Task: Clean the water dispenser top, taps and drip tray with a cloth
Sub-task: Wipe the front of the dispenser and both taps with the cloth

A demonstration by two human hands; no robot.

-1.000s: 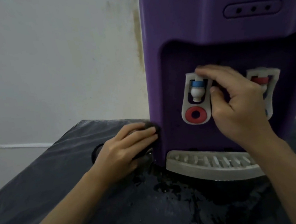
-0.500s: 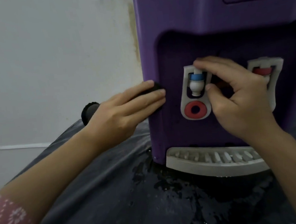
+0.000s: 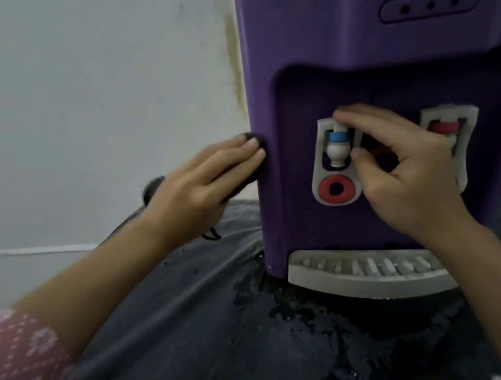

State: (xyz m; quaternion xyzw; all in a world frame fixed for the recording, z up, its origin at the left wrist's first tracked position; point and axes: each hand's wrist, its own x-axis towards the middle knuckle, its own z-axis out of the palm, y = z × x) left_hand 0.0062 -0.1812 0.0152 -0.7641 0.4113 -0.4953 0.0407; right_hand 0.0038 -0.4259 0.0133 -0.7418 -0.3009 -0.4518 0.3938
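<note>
Pressing a dark cloth (image 3: 252, 161) flat against the purple dispenser (image 3: 320, 43)'s left side, the left hand (image 3: 200, 192) grasps it w/ fingers extended. Right hand (image 3: 401, 170) pinches the blue tap (image 3: 338, 145). Dispenser sits on the wet dark worktop (image 3: 196, 334), drip tray (image 3: 366, 273) at its base.

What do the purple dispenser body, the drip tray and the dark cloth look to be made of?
Dispenser body: moulded plastic, by its rounded edges and soft satin sheen. Drip tray: off-white plastic, matte, with moulded slots. Dark cloth under the left hand: probably soft fabric, since it bunches; too dark to tell the weave.
</note>
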